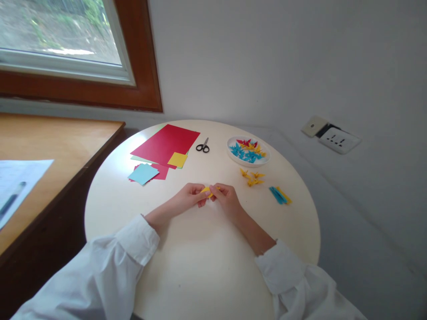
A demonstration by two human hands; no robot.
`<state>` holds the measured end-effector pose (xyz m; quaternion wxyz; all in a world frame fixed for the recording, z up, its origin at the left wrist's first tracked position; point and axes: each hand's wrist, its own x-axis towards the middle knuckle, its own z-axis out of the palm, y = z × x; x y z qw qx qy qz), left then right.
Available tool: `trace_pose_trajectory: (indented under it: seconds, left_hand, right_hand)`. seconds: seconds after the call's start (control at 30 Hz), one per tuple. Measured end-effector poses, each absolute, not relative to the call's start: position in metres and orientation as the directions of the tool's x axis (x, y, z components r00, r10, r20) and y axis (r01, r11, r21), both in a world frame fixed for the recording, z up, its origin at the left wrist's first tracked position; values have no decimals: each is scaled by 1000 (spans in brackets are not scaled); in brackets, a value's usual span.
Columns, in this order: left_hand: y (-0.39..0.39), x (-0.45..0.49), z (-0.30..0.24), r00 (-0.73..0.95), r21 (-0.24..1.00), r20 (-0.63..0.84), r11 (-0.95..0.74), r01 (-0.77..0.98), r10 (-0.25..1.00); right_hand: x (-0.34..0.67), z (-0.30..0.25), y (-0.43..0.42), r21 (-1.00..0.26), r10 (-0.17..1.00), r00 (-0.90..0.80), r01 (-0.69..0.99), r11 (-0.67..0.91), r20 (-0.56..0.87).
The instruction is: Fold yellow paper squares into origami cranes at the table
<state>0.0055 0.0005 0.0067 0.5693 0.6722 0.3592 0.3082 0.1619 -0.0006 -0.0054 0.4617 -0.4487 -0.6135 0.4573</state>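
Between my two hands, above the middle of the round white table [200,266], is a small piece of folded yellow paper [207,191]. My left hand [193,194] pinches its left side, and my right hand [225,195] pinches the right side. Fingers cover much of the paper, so its exact folded shape is hard to make out. Several yellow paper cranes [251,178] lie on the table beyond my right hand. Further right are folded blue and yellow paper strips [278,195].
A white dish [230,156] holds blue, yellow and red paper cranes. Black-handled scissors [203,147] lie near red sheets [165,144], a yellow square [178,159] and light blue squares [143,174]. A wooden desk [66,133] stands at left, below a window; a wall socket [339,139] is at right.
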Motion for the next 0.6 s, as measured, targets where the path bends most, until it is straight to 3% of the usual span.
trace_pose_trajectory:
  seconds: [0.17, 0.4, 0.6]
  left_hand:
    - [-2, 6, 11, 543, 989, -4, -78, 129, 839]
    - [-1, 7, 7, 546, 999, 19, 5, -42, 838]
    - [1, 7, 2, 482, 1000, 11, 3, -28, 876]
  right_hand:
    - [162, -3, -2, -984, 971, -192, 87, 158, 140]
    - [162, -6, -1, -995, 970, -226, -20, 93, 95]
    - [165, -8, -1, -995, 965, -246, -72, 75, 90]
